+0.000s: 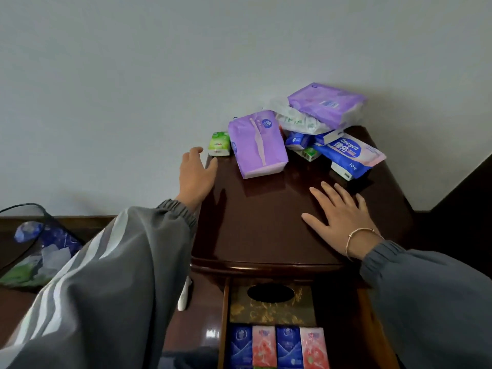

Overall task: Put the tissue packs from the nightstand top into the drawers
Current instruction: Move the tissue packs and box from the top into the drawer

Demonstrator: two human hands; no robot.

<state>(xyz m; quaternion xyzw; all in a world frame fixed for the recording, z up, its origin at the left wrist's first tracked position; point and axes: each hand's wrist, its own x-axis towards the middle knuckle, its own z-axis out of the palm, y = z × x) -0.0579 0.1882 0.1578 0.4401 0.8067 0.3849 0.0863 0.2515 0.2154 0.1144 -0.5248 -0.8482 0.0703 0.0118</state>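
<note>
Tissue packs [257, 145] heaped on nightstand [266, 222], blue pack [348, 155] reads "Deeyeo"

Occluded and cropped regions, head view.

The open drawer [274, 328] is cut off by the bottom edge, and its row of small blue and pink tissue packs [277, 347] shows only upper parts. At upper right, small packs [299, 141] lie half buried under the pile; their print is illegible. The mesh bin [32, 246] runs off the left edge.
</note>
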